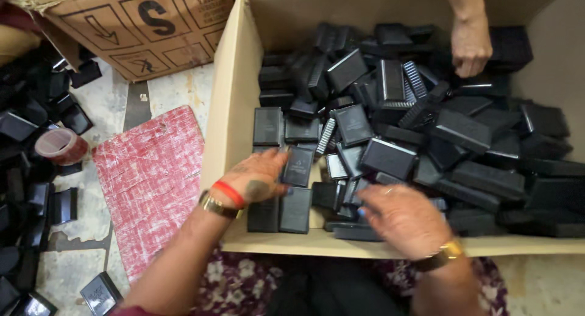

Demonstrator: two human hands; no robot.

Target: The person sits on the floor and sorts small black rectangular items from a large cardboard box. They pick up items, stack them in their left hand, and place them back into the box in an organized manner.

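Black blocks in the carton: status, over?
Left hand on upright black block. Right hand among loose blocks. Another person's hand at far side.

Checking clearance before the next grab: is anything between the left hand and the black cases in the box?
Nothing visible. The left hand already has its fingertips on a flat black case in the box. The right hand rests on cases nearby.
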